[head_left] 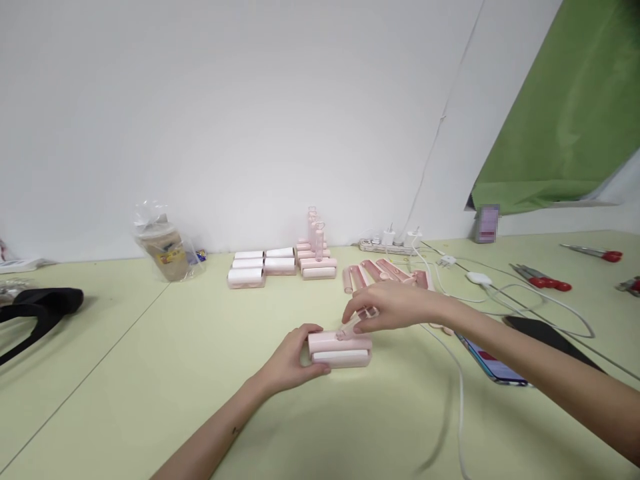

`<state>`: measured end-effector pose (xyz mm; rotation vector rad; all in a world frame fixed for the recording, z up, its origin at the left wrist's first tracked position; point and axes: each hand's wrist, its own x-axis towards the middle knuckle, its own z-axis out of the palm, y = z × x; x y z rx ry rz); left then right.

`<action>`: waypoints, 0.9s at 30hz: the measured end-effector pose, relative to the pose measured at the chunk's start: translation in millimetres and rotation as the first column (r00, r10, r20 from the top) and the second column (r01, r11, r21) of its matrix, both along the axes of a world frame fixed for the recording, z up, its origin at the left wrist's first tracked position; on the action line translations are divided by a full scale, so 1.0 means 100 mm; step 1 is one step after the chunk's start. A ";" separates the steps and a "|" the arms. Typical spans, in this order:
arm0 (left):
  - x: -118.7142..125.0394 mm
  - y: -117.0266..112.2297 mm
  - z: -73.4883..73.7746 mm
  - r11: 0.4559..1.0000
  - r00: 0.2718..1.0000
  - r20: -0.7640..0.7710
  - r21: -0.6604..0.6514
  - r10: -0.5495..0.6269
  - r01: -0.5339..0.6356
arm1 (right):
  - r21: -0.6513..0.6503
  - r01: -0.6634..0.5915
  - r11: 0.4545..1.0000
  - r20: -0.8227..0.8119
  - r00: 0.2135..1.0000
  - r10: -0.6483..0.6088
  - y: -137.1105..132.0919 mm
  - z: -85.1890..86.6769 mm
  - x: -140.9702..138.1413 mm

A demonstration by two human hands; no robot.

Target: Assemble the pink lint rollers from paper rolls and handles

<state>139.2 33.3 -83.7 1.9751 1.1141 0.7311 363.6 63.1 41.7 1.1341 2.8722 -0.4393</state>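
A pink lint roller with a white paper roll lies on the table in front of me. My left hand grips its left end, thumb at the near side and fingers at the far side. From above, my right hand pinches the clear pink handle, which slants up from the roller's top. Whether the handle is fully joined to the roller cannot be made out. Just beyond my right hand lie several loose pink shell parts.
White paper rolls and more lint rollers stand near the wall. A bagged cup is at left, with a black strap-like object. On the right are a phone, white cables, a power strip and red-handled pliers.
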 end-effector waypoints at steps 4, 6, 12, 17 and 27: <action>0.00 -0.01 0.00 1.000 1.000 0.005 -0.006 0.006 -0.006 | 0.056 0.020 0.998 0.123 0.992 -0.027 0.01 0.05 -0.17; 0.00 -0.01 0.00 1.000 1.000 0.009 -0.009 0.003 -0.003 | 0.035 0.008 0.999 0.190 0.982 -0.015 0.04 0.11 -0.27; 0.00 -0.01 0.01 1.000 1.000 0.013 -0.026 -0.011 0.012 | 0.036 -0.048 0.998 0.360 0.932 0.031 0.02 0.28 -0.58; -0.01 0.00 0.01 0.999 1.000 0.019 -0.027 -0.023 0.024 | 0.046 -0.090 0.995 0.409 0.910 0.064 -0.03 0.30 -0.66; 0.02 0.03 0.00 0.999 1.000 0.015 -0.053 0.006 -0.005 | -0.012 0.034 0.999 0.355 0.934 -0.028 0.02 0.24 -0.62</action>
